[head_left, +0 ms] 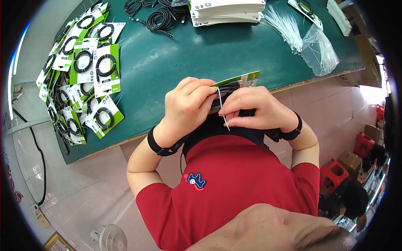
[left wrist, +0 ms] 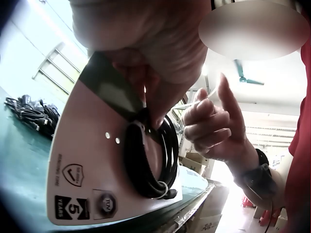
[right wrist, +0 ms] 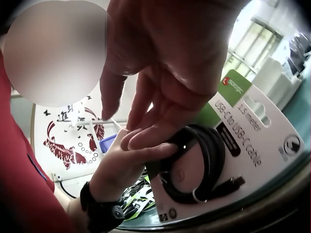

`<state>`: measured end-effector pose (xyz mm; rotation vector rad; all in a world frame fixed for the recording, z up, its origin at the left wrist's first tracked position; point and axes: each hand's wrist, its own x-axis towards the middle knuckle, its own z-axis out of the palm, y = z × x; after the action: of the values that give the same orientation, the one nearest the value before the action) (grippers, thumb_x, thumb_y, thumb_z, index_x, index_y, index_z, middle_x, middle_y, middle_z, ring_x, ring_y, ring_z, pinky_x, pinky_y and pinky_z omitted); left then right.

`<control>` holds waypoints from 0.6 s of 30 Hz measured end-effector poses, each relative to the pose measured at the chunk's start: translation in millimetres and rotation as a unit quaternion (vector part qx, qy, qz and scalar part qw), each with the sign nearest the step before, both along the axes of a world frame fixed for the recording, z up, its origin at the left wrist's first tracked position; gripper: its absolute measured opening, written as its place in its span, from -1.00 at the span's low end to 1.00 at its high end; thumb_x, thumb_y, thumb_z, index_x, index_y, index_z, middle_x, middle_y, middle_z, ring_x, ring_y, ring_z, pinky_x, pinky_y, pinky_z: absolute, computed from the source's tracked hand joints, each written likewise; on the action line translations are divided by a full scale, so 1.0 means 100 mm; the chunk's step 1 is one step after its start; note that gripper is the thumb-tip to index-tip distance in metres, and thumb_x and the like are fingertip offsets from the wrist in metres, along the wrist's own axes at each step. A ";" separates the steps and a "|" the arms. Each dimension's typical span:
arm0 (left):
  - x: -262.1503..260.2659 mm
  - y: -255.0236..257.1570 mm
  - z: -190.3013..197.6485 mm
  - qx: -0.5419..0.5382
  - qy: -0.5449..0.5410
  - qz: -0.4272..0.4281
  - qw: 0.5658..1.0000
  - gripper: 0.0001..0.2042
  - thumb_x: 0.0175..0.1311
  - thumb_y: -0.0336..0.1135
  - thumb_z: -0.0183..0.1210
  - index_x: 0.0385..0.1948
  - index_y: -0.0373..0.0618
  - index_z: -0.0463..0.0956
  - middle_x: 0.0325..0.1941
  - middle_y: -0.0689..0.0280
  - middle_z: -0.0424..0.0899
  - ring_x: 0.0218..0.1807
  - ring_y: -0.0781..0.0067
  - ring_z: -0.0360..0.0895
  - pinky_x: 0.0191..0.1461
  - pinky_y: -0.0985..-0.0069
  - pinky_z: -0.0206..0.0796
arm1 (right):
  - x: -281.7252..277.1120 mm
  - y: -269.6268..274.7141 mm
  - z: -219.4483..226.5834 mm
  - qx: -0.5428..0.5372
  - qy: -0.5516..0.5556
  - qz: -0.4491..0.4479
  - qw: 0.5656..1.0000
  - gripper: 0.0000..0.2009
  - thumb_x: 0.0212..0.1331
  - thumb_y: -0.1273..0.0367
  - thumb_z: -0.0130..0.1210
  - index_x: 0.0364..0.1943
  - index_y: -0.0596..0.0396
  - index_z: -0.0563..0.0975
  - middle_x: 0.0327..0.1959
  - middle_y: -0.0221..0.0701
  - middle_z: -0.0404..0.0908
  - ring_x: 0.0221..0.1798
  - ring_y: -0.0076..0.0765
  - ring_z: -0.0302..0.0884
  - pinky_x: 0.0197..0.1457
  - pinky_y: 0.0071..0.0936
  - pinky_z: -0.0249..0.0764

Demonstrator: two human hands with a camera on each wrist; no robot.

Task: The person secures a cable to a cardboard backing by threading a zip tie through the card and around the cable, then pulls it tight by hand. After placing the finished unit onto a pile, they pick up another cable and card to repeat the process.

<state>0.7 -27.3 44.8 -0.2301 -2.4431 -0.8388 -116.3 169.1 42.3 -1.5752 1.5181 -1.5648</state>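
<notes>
A retail card [right wrist: 257, 145] printed "USB-C to USB-C cable" carries a coiled black cable [right wrist: 214, 150]. My left hand [head_left: 188, 100] grips the card and coil together, its fingertips at the top of the coil in the left wrist view. A thin white cable tie [head_left: 220, 102] runs from the left fingertips down past my right hand [head_left: 257, 108]. That hand's thumb and forefinger stand apart, with the tie passing between them in the left wrist view. Its fingers are loosely bent right beside the card. Small white ties also bind the lower coil [left wrist: 150, 170].
Many carded cables [head_left: 83, 62] are heaped on the left of the green table [head_left: 180, 62]. At the back lie loose black cables [head_left: 159, 19] and a stack of white cards [head_left: 226, 12]. Loose cable ties [head_left: 284, 29] and a clear plastic bag [head_left: 318, 50] lie at the right.
</notes>
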 end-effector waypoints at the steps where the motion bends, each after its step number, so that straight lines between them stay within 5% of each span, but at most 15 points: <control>1: 0.01 0.01 0.00 -0.007 0.003 0.007 1.000 -0.81 -0.06 -0.59 0.38 -0.37 -0.19 0.64 -0.25 0.20 0.77 -0.29 0.19 0.69 -0.23 0.39 0.55 | 0.01 0.01 -0.02 0.030 -0.095 0.018 0.995 -0.87 0.17 0.52 0.32 -0.21 0.16 0.68 -0.37 -0.33 0.71 -0.41 -0.38 0.67 -0.42 -0.49 0.52; 2: 0.01 0.02 0.00 -0.012 0.005 0.014 1.000 -0.81 -0.06 -0.58 0.39 -0.37 -0.19 0.64 -0.25 0.20 0.77 -0.29 0.19 0.69 -0.23 0.39 0.55 | 0.01 0.02 -0.04 0.031 -0.094 0.019 0.995 -0.87 0.17 0.52 0.32 -0.21 0.16 0.68 -0.37 -0.33 0.71 -0.41 -0.38 0.67 -0.42 -0.49 0.52; 3: 0.02 0.03 -0.01 -0.018 0.005 0.020 1.000 -0.81 -0.06 -0.58 0.39 -0.38 -0.19 0.64 -0.25 0.20 0.77 -0.29 0.19 0.69 -0.23 0.39 0.55 | 0.02 0.03 -0.05 0.080 -0.217 -0.001 0.973 -0.89 0.18 0.51 0.31 -0.22 0.17 0.68 -0.38 -0.34 0.72 -0.41 -0.42 0.67 -0.41 -0.52 0.53; 5: 0.02 0.03 -0.02 -0.023 0.009 0.026 0.999 -0.81 -0.06 -0.58 0.39 -0.38 -0.19 0.64 -0.25 0.20 0.77 -0.29 0.19 0.69 -0.23 0.39 0.55 | 0.03 0.05 -0.06 0.171 -0.447 -0.041 0.877 -0.90 0.21 0.51 0.31 -0.23 0.19 0.66 -0.39 -0.35 0.72 -0.39 -0.50 0.67 -0.38 -0.58 0.54; 10: 0.04 0.04 -0.01 -0.034 0.013 0.042 0.998 -0.85 -0.02 -0.54 0.38 -0.39 -0.15 0.64 -0.26 0.27 0.76 -0.28 0.23 0.68 -0.25 0.41 0.54 | 0.08 0.06 -0.02 0.211 -0.485 -0.046 0.848 -0.93 0.23 0.49 0.31 -0.26 0.16 0.64 -0.42 -0.34 0.71 -0.43 -0.57 0.63 -0.38 -0.66 0.52; 14: 0.04 0.05 0.03 -0.024 -0.003 0.042 0.999 -0.87 0.01 -0.51 0.37 -0.39 -0.13 0.64 -0.27 0.29 0.76 -0.26 0.25 0.67 -0.24 0.40 0.53 | 0.01 0.07 -0.07 0.240 -0.393 -0.037 0.887 -0.92 0.24 0.47 0.32 -0.27 0.15 0.63 -0.41 -0.37 0.70 -0.44 -0.60 0.62 -0.40 -0.69 0.49; 17: 0.04 0.03 0.03 -0.013 -0.015 0.044 0.999 -0.87 0.02 -0.50 0.38 -0.39 -0.13 0.64 -0.27 0.29 0.76 -0.25 0.23 0.67 -0.23 0.39 0.53 | -0.03 0.06 -0.13 0.128 -0.089 -0.049 0.987 -0.92 0.26 0.46 0.30 -0.28 0.14 0.62 -0.40 -0.43 0.68 -0.44 -0.64 0.61 -0.42 -0.72 0.46; 18: 0.04 0.02 0.02 -0.007 -0.018 0.044 0.999 -0.87 0.02 -0.49 0.38 -0.39 -0.13 0.64 -0.27 0.28 0.76 -0.25 0.21 0.67 -0.23 0.38 0.53 | -0.04 0.06 -0.13 0.128 -0.089 -0.048 0.987 -0.92 0.26 0.46 0.30 -0.28 0.14 0.62 -0.40 -0.43 0.68 -0.44 -0.64 0.61 -0.42 -0.72 0.46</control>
<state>4.4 -24.9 47.2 -0.1119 -2.4738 -0.7949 -120.3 175.5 29.2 -1.2048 1.6395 -1.4497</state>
